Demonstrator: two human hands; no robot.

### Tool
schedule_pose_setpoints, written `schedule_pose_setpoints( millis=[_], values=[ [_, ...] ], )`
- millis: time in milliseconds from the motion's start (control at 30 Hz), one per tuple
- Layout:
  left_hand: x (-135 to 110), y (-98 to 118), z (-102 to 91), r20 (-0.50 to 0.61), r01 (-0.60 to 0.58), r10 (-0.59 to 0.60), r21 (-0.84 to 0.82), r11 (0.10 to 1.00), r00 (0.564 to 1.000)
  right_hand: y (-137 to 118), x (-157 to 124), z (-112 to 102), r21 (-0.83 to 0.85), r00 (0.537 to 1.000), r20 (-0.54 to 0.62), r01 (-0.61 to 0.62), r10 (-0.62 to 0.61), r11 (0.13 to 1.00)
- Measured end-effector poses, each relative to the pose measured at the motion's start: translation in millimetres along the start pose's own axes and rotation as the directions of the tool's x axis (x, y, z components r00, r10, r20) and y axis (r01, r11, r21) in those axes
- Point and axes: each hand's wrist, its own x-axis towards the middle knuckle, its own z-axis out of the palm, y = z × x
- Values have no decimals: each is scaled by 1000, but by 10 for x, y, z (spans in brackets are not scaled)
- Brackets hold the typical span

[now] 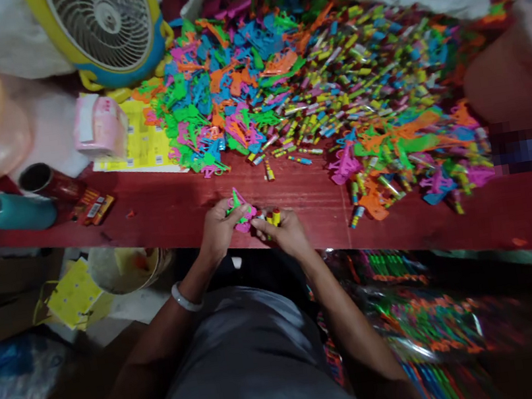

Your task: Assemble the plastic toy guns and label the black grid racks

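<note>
Over the red table's front edge (183,218), my left hand (220,229) is closed on small pink and green plastic pieces (243,213). Close beside it, my right hand (287,231) is closed on several short tubes with yellow and red ends (273,216). The fingertips of both hands nearly meet; whether the pieces join there is too small to tell. Behind the hands lies a heap of pink, green, blue and orange plastic pieces (227,72). It runs into a spread of small coloured tubes (351,67). A mixed pile of both (403,152) lies to the right.
A yellow and blue fan (107,23) stands at the back left. Left on the table are a pink tissue pack (99,124), a teal bottle (15,210) and a dark red cup (51,185). A bucket (124,271) sits below. Bags of assembled pieces (439,320) lie lower right.
</note>
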Motion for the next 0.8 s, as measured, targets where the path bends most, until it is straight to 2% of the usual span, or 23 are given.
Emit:
schedule_pose_setpoints(
  millis=[100, 267, 367, 433, 500, 567, 633, 733, 800],
  values=[
    [-70, -34, -69, 18, -3, 4, -36, 999, 1000, -34, -44, 37, -36, 994, 110, -23, 27, 999],
    [-134, -78, -281, -20, -79, 80, 66, 995, 997, -38, -17, 219, -155, 972, 235, 12, 25, 988],
    [-210, -56, -431, -43, -60, 60, 9, 998, 997, -35, 29, 340, -180, 950, 309, 5, 52, 984],
    [-292, -28, -567, -128, -45, 39, -45, 998, 991, -46, 125, 413, -187, 940, 338, 24, 41, 982],
    [-395, -7, -750, -269, -65, 34, -106, 992, 963, -75, 299, 529, -195, 958, 281, 117, -58, 974],
    [-516, -5, -970, -410, -108, 41, -142, 984, 911, -115, 531, 743, -238, 953, 182, 282, -242, 930],
    [-648, -28, -1188, -479, -119, 33, -149, 982, 877, -149, 770, 1078, -321, 891, 190, 452, -411, 832],
    [-834, -94, -1426, -475, -86, 5, -149, 985, 880, -156, 1045, 1705, -430, 781, 415, 620, -467, 656],
    [-925, -138, -1508, -470, -92, 9, -154, 984, 883, -126, 1154, 2079, -523, 743, 511, 668, -432, 530]
  ],
)
